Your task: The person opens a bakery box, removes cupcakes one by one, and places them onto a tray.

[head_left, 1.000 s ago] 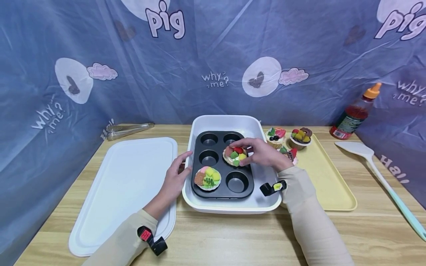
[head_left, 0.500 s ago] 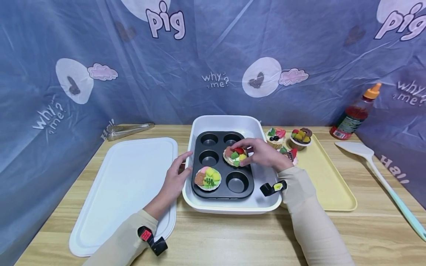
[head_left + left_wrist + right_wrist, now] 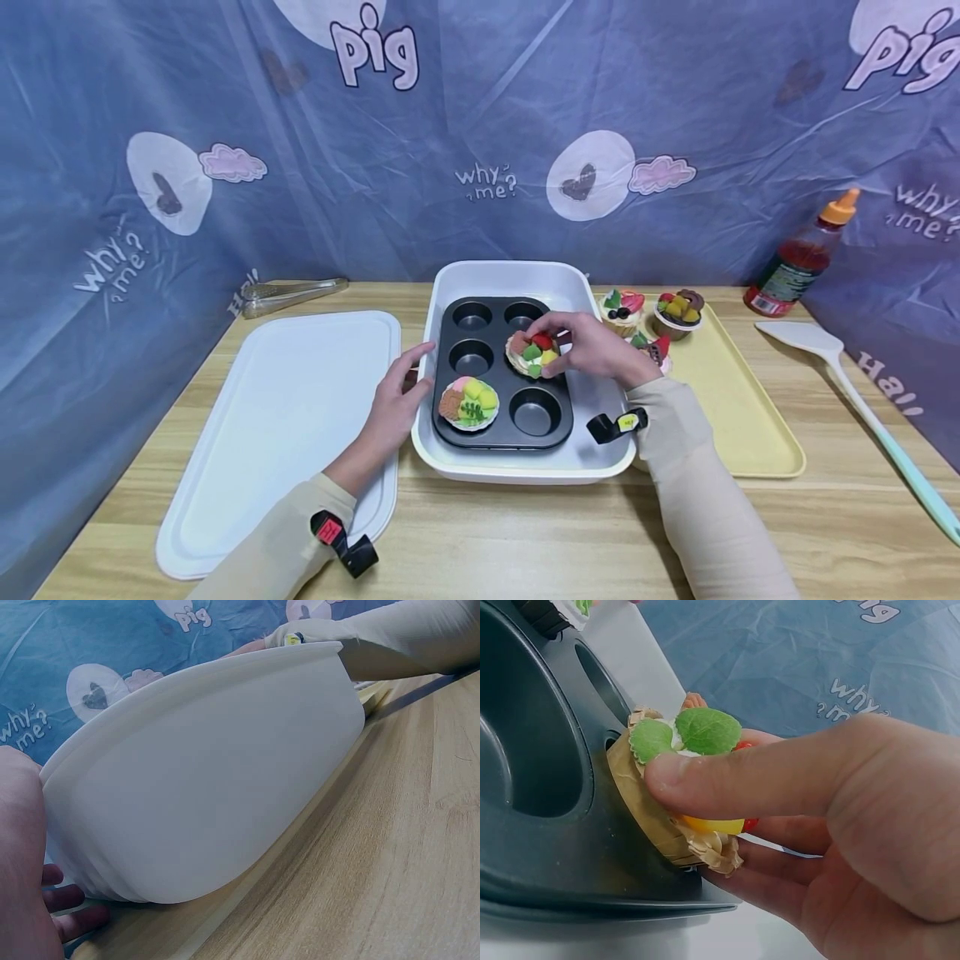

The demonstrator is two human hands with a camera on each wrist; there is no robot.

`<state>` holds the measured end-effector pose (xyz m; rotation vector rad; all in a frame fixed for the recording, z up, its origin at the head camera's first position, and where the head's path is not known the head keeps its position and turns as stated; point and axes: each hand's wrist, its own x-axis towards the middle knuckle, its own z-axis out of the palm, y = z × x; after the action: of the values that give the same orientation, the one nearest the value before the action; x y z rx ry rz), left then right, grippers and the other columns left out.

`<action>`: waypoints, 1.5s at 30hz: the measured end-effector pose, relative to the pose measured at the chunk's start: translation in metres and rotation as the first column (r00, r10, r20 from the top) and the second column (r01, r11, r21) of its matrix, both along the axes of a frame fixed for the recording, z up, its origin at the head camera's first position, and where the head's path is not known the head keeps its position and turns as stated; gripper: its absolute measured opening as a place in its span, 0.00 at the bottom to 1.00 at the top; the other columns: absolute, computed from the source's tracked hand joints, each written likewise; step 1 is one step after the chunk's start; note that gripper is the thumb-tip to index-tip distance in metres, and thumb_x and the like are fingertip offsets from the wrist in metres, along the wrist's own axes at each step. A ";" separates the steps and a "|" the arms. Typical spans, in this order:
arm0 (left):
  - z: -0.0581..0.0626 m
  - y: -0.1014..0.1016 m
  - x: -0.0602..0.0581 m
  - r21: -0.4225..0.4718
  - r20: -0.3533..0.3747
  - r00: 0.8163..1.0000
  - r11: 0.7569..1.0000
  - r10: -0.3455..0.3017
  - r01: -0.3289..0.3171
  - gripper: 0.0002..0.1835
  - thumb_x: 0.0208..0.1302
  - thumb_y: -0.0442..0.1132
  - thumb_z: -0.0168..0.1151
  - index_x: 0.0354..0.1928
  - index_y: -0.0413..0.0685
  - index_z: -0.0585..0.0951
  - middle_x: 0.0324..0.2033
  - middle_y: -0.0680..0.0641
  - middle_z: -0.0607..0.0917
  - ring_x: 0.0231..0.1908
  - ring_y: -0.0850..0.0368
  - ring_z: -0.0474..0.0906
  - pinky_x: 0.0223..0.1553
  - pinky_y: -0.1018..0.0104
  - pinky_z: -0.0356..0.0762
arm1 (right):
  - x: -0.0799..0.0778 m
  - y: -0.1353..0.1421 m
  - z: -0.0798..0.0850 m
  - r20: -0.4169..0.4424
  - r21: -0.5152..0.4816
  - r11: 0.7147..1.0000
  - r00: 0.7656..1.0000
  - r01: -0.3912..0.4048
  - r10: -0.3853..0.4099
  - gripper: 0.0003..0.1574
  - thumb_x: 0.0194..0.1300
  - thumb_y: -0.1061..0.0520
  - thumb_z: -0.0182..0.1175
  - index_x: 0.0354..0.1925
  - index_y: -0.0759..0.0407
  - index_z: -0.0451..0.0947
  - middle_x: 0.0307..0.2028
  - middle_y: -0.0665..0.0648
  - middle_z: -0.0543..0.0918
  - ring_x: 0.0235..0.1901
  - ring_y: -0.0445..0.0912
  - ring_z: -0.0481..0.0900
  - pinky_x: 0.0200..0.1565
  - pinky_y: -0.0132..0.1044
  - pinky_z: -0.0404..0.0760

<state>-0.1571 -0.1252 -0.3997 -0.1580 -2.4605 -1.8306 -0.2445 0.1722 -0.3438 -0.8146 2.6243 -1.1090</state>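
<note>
My right hand (image 3: 592, 346) pinches a cupcake (image 3: 656, 799) by its top, which carries green leaves, yellow and red fruit over a pale fluted cup. It sits at the right middle hollow of the dark muffin tin (image 3: 498, 329), and in the right wrist view its cup looks tilted. Another cupcake (image 3: 468, 403), with green, yellow, pink and brown topping, sits in the tin's front left hollow. The tin lies inside a white basin (image 3: 517, 477). My left hand (image 3: 390, 400) rests at the basin's left rim, its loosely bent fingers (image 3: 82, 921) along the outer wall.
Left of the basin lies a white tray (image 3: 292, 408), with metal tongs (image 3: 292, 293) behind it. Several cupcakes (image 3: 677, 312) stand on a yellow tray (image 3: 738, 408) at the right. Farther right are a sauce bottle (image 3: 798, 254) and a white spatula (image 3: 847, 375).
The cupcake in my right hand has shifted very slightly right between my fingers. My left hand has stayed at the basin's rim.
</note>
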 end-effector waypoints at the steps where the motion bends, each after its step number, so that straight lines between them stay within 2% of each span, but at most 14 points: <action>1: 0.000 0.000 0.000 -0.001 0.001 1.000 1.000 0.000 0.000 0.29 0.70 0.32 0.51 0.73 0.51 0.69 0.59 0.40 0.74 0.51 0.49 0.74 0.55 0.59 0.71 | 0.000 0.000 0.000 0.002 -0.005 1.000 1.000 0.000 0.000 0.32 0.45 0.68 0.78 0.51 0.57 0.82 0.49 0.58 0.86 0.48 0.52 0.78 0.58 0.54 0.77; 21: 0.000 0.001 0.001 -0.016 0.006 1.000 1.000 0.006 -0.006 0.29 0.70 0.33 0.51 0.73 0.53 0.69 0.62 0.40 0.73 0.53 0.48 0.73 0.58 0.57 0.70 | 0.000 0.001 0.000 -0.005 -0.021 1.000 1.000 -0.008 0.008 0.31 0.42 0.69 0.79 0.47 0.59 0.81 0.47 0.58 0.85 0.45 0.52 0.77 0.54 0.51 0.77; 33: 0.000 0.001 -0.001 0.004 -0.013 1.000 1.000 0.021 -0.021 0.29 0.68 0.31 0.53 0.72 0.51 0.70 0.59 0.39 0.74 0.54 0.46 0.75 0.59 0.56 0.71 | 0.000 -0.001 0.000 -0.015 -0.035 0.999 1.000 -0.003 0.002 0.32 0.40 0.70 0.79 0.45 0.60 0.79 0.44 0.58 0.85 0.44 0.51 0.79 0.53 0.49 0.79; 45: 0.001 0.001 -0.001 0.009 -0.015 1.000 1.000 0.024 -0.024 0.29 0.68 0.31 0.53 0.71 0.51 0.71 0.59 0.39 0.74 0.53 0.45 0.75 0.59 0.55 0.71 | 0.000 0.001 -0.001 0.011 -0.067 0.997 1.000 0.025 -0.024 0.32 0.41 0.70 0.79 0.47 0.61 0.79 0.46 0.60 0.84 0.45 0.52 0.78 0.54 0.52 0.79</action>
<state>-0.1580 -0.1237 -0.3992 -0.1403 -2.4327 -1.8243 -0.2445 0.1731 -0.3447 -0.7898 2.6081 -1.2105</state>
